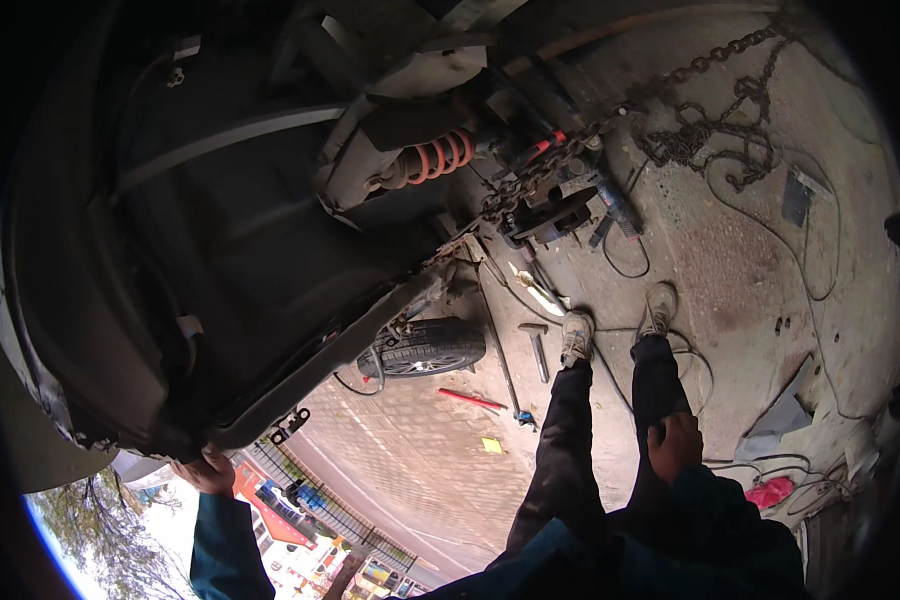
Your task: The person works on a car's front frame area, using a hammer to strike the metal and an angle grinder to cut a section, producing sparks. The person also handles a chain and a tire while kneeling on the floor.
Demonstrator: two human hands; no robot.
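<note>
Car body (230, 240), by floor's (735, 285) left edge: likely heavy, stiff; hold the smooth lip (305, 386). Left hand (206, 471) at its near corner, grip unclear; right hand (676, 446) on leg (656, 385), can't tell finger spread.

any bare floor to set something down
A wide bare patch is the stained floor between your right shoe, the chain heap and the grey sheet. The paving left of the yellow slip, below the tire, looks bare too. It's crowded around the brake disc, with a power tool close by, and by your left shoe, where the hammer lies.
</note>
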